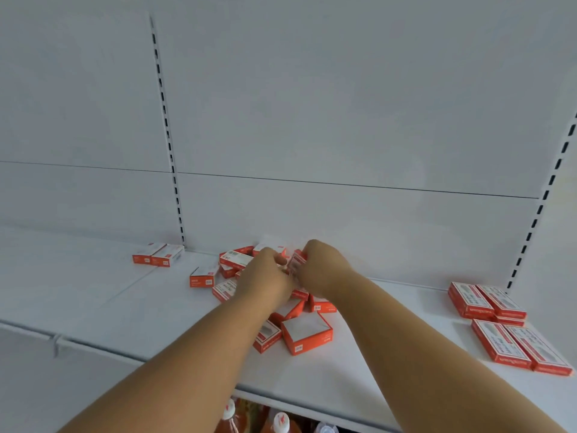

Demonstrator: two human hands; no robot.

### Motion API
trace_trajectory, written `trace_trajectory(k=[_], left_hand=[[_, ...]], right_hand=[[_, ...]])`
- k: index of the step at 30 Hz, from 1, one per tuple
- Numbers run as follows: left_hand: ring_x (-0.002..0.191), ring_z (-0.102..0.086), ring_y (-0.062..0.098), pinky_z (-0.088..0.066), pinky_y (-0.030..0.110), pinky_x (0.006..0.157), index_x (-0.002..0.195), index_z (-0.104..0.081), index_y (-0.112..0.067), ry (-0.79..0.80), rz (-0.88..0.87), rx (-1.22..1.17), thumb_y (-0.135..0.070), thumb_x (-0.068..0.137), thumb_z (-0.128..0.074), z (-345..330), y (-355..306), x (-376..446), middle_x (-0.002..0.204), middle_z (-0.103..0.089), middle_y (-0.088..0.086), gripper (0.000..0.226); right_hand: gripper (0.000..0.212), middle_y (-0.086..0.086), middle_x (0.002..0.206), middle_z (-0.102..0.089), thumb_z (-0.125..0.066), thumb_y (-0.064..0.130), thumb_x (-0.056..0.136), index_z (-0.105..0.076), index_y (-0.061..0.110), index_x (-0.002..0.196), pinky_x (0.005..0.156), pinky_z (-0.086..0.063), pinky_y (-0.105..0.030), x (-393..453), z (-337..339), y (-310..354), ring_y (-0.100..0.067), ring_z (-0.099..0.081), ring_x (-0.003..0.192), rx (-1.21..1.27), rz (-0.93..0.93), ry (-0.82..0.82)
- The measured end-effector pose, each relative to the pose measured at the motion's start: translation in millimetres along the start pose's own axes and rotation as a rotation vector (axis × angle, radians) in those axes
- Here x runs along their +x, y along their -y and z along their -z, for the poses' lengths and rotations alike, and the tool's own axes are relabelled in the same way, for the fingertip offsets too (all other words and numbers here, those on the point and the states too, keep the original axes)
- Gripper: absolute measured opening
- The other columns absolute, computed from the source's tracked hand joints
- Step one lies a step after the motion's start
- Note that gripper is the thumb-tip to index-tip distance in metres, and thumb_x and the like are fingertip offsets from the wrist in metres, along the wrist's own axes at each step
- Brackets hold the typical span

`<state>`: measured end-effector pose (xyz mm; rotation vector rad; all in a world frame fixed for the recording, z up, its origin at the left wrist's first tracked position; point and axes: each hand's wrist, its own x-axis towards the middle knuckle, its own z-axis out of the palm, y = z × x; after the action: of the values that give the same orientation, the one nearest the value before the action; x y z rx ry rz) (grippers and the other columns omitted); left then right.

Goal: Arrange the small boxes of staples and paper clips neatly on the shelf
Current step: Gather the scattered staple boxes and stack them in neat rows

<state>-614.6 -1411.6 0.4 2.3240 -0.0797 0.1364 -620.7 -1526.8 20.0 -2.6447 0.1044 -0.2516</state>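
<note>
A white metal shelf (140, 310) runs along a plain white back panel (312, 104) with slotted uprights (170, 145). Over its middle, the right hand (321, 267) curls its fingers round a small red-and-white box (296, 264), held tilted above the shelf. The left hand (265, 273) meets it just beside, fingers bent toward the same box; whether they actually pinch it cannot be told. Beneath and around both hands lies a loose heap of red boxes (307, 335), partly hidden by the forearms. Two more boxes (157, 254) sit side by side at the back left, one single box (203, 276) nearer the heap. At the right, neat rows of flat boxes (499, 323) lie touching. Their labels show print and barcodes, too blurred to read. Below the shelf edge, bottle tops (281, 421) are cut off by the frame.
</note>
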Motion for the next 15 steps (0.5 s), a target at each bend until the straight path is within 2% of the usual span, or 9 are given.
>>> trace_trajectory(k=[3,4,5,7,9,11,13,15], left_hand=[[0.089,-0.059,0.014,-0.042,0.022,0.058,0.107,-0.050,-0.028,-0.057,0.005,-0.263,-0.023,0.078,-0.080,3,4,-2,0.106,-0.063,-0.008,0.042],[0.090,-0.060,0.013,-0.044,0.022,0.058,0.110,-0.049,-0.029,-0.060,0.031,-0.400,-0.021,0.076,-0.082,6,4,-3,0.107,-0.063,-0.009,0.048],[0.090,-0.064,0.013,-0.051,0.027,0.062,0.114,-0.049,-0.030,-0.053,0.064,-0.541,-0.018,0.075,-0.082,9,4,-4,0.107,-0.065,-0.010,0.052],[0.089,-0.071,0.017,-0.060,0.042,0.076,0.121,-0.051,-0.030,-0.026,0.082,-0.728,-0.015,0.079,-0.078,15,1,-4,0.106,-0.070,-0.008,0.052],[0.087,-0.073,0.017,-0.061,0.044,0.079,0.122,-0.055,-0.030,0.009,0.014,-0.774,-0.013,0.086,-0.072,17,-5,-4,0.106,-0.072,-0.008,0.044],[0.083,-0.074,0.012,-0.062,0.035,0.074,0.116,-0.060,-0.031,0.060,-0.054,-0.803,-0.015,0.088,-0.071,13,-14,-6,0.098,-0.075,-0.012,0.034],[0.077,-0.074,0.008,-0.060,0.026,0.064,0.105,-0.063,-0.037,0.152,-0.100,-0.850,-0.015,0.090,-0.069,2,-24,-12,0.092,-0.075,-0.013,0.028],[0.076,-0.074,0.010,-0.060,0.027,0.063,0.097,-0.060,-0.043,0.233,-0.166,-0.830,-0.014,0.090,-0.068,-14,-36,-21,0.095,-0.074,-0.011,0.031]], right_hand=[[0.013,-0.001,0.086,-0.063,-0.052,0.016,0.088,-0.058,0.017,0.100,0.056,-0.044,-0.029,-3,1,1,-0.021,-0.061,0.075,0.342,-0.067,-0.127],[0.012,0.001,0.084,-0.065,-0.052,0.017,0.089,-0.060,0.019,0.099,0.054,-0.046,-0.029,-5,0,2,-0.019,-0.062,0.073,0.468,-0.086,-0.158],[0.010,0.002,0.083,-0.067,-0.054,0.020,0.091,-0.062,0.021,0.098,0.055,-0.050,-0.030,-8,0,3,-0.017,-0.065,0.072,0.599,-0.104,-0.178],[0.009,0.004,0.084,-0.072,-0.057,0.023,0.094,-0.065,0.023,0.100,0.066,-0.058,-0.033,-16,4,3,-0.015,-0.070,0.076,0.844,-0.132,-0.202],[0.010,0.001,0.086,-0.075,-0.058,0.023,0.095,-0.067,0.020,0.101,0.073,-0.060,-0.038,-25,13,-1,-0.017,-0.073,0.079,1.059,-0.141,-0.227],[0.013,-0.004,0.088,-0.076,-0.057,0.018,0.096,-0.068,0.015,0.103,0.074,-0.060,-0.040,-37,24,-10,-0.022,-0.074,0.081,1.227,-0.148,-0.265],[0.013,-0.009,0.089,-0.076,-0.057,0.010,0.095,-0.068,0.009,0.102,0.074,-0.060,-0.041,-52,36,-24,-0.027,-0.074,0.083,1.290,-0.145,-0.335],[0.014,-0.012,0.090,-0.075,-0.058,0.002,0.092,-0.069,0.008,0.099,0.075,-0.058,-0.041,-70,46,-42,-0.029,-0.073,0.085,1.251,-0.141,-0.418]])
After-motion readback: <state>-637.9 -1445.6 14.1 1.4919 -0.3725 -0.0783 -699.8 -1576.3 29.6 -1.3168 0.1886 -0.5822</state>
